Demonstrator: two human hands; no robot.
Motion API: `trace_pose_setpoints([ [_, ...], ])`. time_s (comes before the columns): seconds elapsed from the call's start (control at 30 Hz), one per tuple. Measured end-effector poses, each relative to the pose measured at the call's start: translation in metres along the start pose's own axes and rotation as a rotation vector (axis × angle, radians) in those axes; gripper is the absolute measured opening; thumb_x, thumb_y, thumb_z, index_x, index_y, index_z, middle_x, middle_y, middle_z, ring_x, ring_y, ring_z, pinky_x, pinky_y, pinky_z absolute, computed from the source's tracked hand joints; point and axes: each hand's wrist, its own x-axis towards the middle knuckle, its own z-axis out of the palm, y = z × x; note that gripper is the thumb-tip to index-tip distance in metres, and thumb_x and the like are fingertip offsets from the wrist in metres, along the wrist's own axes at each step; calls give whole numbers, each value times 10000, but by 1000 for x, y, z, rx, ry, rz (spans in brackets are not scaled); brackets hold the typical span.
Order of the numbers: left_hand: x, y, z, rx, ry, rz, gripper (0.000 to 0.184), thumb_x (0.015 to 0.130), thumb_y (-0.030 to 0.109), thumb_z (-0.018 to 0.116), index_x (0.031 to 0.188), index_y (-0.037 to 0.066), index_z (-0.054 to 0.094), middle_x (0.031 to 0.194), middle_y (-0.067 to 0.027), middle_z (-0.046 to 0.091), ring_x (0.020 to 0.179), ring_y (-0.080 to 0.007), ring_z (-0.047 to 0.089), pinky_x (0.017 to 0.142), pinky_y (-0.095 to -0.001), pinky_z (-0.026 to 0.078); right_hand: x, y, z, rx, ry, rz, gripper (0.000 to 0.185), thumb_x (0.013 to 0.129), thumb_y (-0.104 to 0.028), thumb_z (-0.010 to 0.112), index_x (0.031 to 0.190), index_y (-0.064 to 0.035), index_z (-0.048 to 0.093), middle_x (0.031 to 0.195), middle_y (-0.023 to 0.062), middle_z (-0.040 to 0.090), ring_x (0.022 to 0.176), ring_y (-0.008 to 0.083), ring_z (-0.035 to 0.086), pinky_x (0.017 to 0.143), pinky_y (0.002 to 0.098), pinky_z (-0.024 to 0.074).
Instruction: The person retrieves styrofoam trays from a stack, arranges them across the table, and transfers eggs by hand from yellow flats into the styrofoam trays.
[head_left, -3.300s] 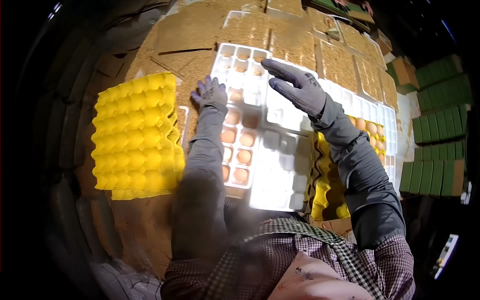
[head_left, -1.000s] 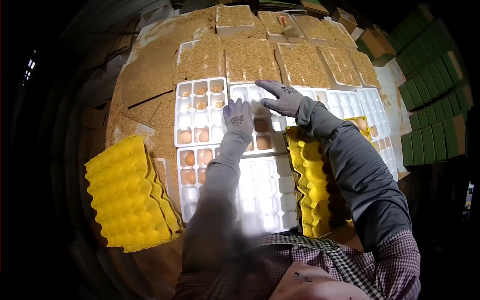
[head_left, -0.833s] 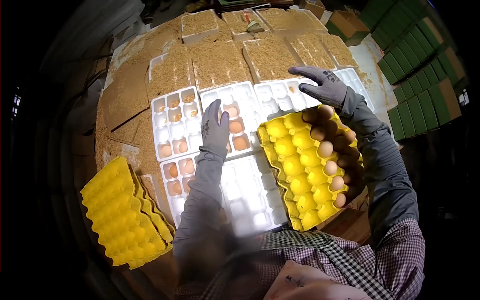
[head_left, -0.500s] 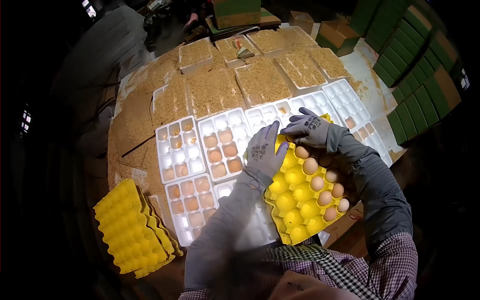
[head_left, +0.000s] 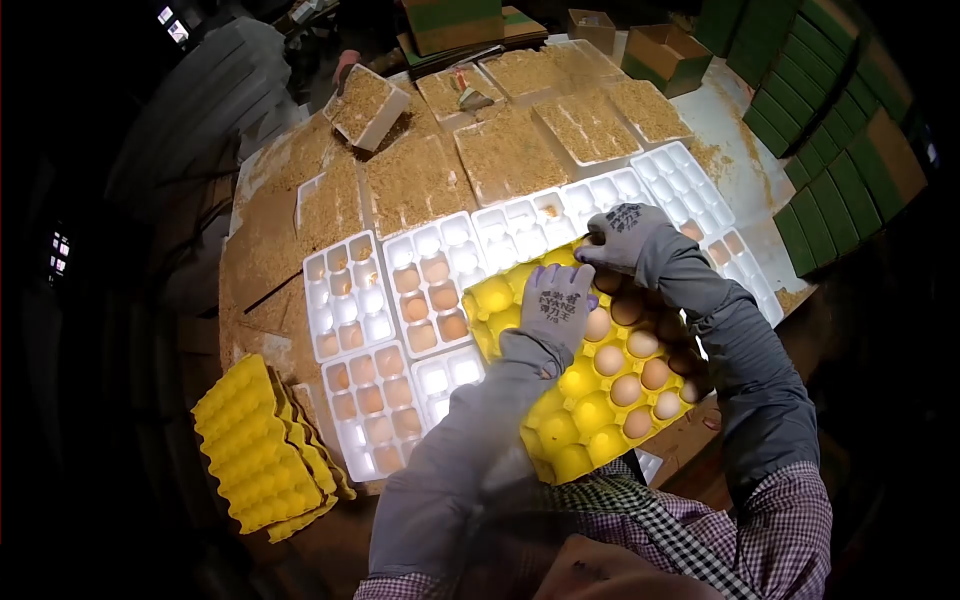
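Observation:
A yellow egg tray (head_left: 492, 297) lies across the near white foam trays, with several brown eggs (head_left: 625, 389) in its right part and bare cups on its left. My left hand (head_left: 555, 308), in a grey glove with purple fingertips, rests on the middle of this tray with its fingers curled down. What lies beneath those fingers is hidden. At the tray's far edge, my right hand (head_left: 628, 238) is gloved the same way. Its fingers are bent inward and close together, and I cannot see what they hold. White foam trays (head_left: 383, 285) beyond hold brown eggs in some cups.
Foam boxes topped with sawdust (head_left: 515, 155) fill the table's back. Another person's hand (head_left: 347, 62) holds a tilted sawdust-filled box (head_left: 368, 105). Stacked yellow trays (head_left: 255, 445) stand at left, green cartons (head_left: 830, 215) at right, and an opened carton (head_left: 667, 60) behind.
My left hand has moved nearer and its fingers have curled down onto the yellow tray. The tray now reaches farther left. At the back, a sawdust-filled box has been lifted and tilted by another person.

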Motion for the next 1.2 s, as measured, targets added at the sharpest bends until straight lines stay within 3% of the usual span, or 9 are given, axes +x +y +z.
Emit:
trace_pose_setpoints([
  [0.13,-1,-6,-11,-313,76,-15,354,907,269,606,1201,77,562,1064,-103,600,1060,-294,559,947,-444,440,18,-8,12,-143,15,-71,373,877,-363,598,1087,-75,710,1036,132,713,988,285,676,839,383,519],
  [0.23,-9,0,-41,-951,247,-277,300,951,236,570,1180,44,571,1088,-159,596,1028,-326,598,924,-424,481,-5,53,21,1126,100,-100,313,902,-349,640,1025,-64,685,921,43,659,827,161,627,728,273,494],
  [0.33,-17,8,-61,-1416,321,-474,303,950,251,574,1176,50,585,1156,-185,559,1003,-348,619,882,-424,515,-32,104,36,1706,268,-165,586,930,-331,596,1438,-93,427,1206,57,610,962,168,648,790,293,529],
  [0.4,-15,29,-80,-343,-206,-174,409,975,304,489,1259,12,522,1165,-181,578,1037,-311,602,871,-404,509,-34,118,34,1427,305,-139,463,912,-360,622,1301,-110,596,1191,88,609,1079,182,615,835,314,522],
  [0.53,-28,47,-38,-59,-237,-79,365,901,240,592,1205,73,480,1119,-159,550,939,-340,627,782,-461,531,-10,62,21,-17,139,201,622,841,-668,560,1065,-114,733,1249,151,543,1087,311,585,952,432,474],
  [0.7,-42,35,-100,-611,-72,-244,481,905,220,636,1324,45,479,1229,-154,574,1087,-349,597,945,-444,478,0,45,15,39,213,159,480,753,-530,708,1000,-120,745,1267,130,527,1112,303,560,952,401,484],
  [0.83,-55,-54,-121,-413,396,-373,468,815,112,730,1234,26,540,1160,-161,598,1062,-325,618,881,-373,522,16,28,-9,306,380,-159,529,732,-523,736,1034,-88,724,1260,132,558,1074,295,607,933,372,491],
  [1.07,-9,-213,16,-94,8,-392,360,859,232,640,1183,88,575,1199,-155,591,1087,-344,588,912,-438,483,171,-85,54,-416,-57,-183,361,831,-466,681,1084,-213,727,1242,133,567,1100,301,608,922,379,505],
  [1.2,15,-202,-11,-417,445,-464,340,920,210,567,1238,89,583,1280,-148,569,1144,-337,564,992,-416,458,203,-76,64,144,180,-252,352,890,-427,581,1175,-242,675,1221,133,613,1093,318,614,940,411,495],
])
